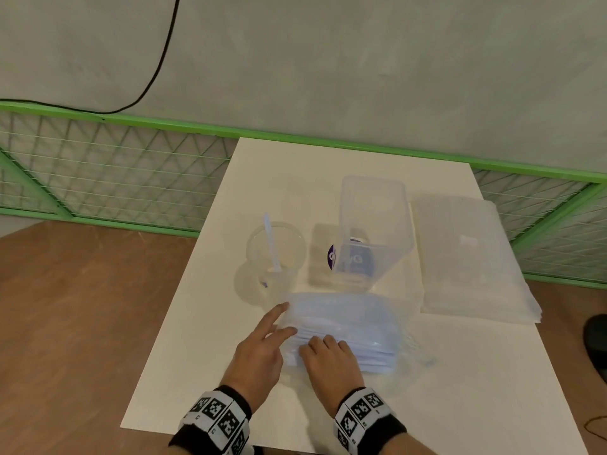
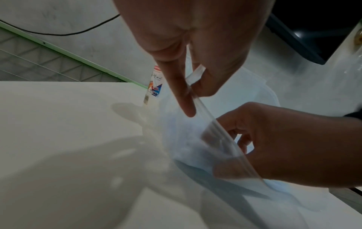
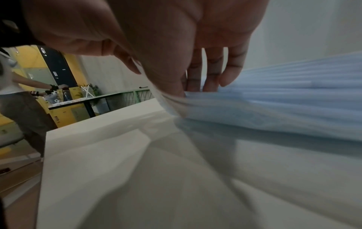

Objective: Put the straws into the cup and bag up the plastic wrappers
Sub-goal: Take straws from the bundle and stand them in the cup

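Note:
A pile of wrapped pale-blue straws [image 1: 348,326] lies on the white board [image 1: 197,356] in front of me. My left hand [image 1: 288,318] is at the pile's left end, index finger stretched out. In the left wrist view its thumb and index finger pinch a clear wrapper end [image 2: 195,75]. My right hand [image 1: 317,343] rests beside it with its fingers curled over the same end of the pile [image 3: 284,99], gripping the wrapped straws. A clear cup [image 1: 259,274] behind the pile holds one unwrapped straw [image 1: 272,244].
A clear plastic container [image 1: 371,224] stands tilted behind the pile, over something with a purple label [image 1: 331,254]. A stack of clear bags [image 1: 469,257] lies at the right. A green mesh fence [image 1: 115,178] runs along the back. Another person [image 3: 19,100] stands off to the side.

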`<control>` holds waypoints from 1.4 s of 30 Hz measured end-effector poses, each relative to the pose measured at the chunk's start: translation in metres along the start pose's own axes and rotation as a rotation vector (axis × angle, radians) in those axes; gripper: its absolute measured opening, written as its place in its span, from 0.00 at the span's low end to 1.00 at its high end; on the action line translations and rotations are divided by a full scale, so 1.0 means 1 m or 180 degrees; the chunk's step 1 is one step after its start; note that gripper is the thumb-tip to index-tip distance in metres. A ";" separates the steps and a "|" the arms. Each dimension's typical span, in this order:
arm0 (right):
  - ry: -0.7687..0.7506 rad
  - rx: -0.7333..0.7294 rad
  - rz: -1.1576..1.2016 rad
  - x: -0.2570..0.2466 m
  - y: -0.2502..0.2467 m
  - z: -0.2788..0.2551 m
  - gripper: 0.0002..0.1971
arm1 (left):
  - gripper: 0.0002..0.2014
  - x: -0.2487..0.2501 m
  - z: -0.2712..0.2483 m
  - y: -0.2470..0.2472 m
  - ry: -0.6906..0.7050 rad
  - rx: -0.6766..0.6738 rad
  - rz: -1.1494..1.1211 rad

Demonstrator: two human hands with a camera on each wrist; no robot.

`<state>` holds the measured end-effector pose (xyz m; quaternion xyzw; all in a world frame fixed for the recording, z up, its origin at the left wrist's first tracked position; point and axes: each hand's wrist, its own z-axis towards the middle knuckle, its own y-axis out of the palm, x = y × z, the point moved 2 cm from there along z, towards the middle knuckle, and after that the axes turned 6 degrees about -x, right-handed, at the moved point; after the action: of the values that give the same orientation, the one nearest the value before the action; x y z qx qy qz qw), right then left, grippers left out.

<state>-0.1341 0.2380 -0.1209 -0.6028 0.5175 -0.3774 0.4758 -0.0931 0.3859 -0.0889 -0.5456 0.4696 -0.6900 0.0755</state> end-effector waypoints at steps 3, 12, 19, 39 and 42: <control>0.0004 -0.0083 -0.0059 -0.002 0.000 0.001 0.21 | 0.32 -0.002 -0.002 -0.003 -0.0045 0.0017 0.0100; 0.0109 -0.0580 -0.0217 -0.003 0.001 -0.002 0.12 | 0.43 -0.003 -0.005 0.000 -0.0258 -0.0261 0.0003; -0.0012 -0.0588 -0.0428 -0.005 0.004 -0.003 0.11 | 0.42 -0.002 -0.005 -0.001 -0.0350 -0.0262 -0.0063; 0.0230 -0.0402 -0.0051 -0.003 0.014 0.003 0.22 | 0.42 0.001 -0.006 -0.004 -0.0375 -0.0263 -0.0081; 0.0263 -0.0622 0.0016 -0.002 0.013 0.003 0.22 | 0.42 0.002 -0.006 -0.004 -0.0352 -0.0265 -0.0102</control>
<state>-0.1352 0.2408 -0.1346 -0.6289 0.5725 -0.3486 0.3939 -0.0971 0.3906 -0.0844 -0.5930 0.4843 -0.6398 0.0675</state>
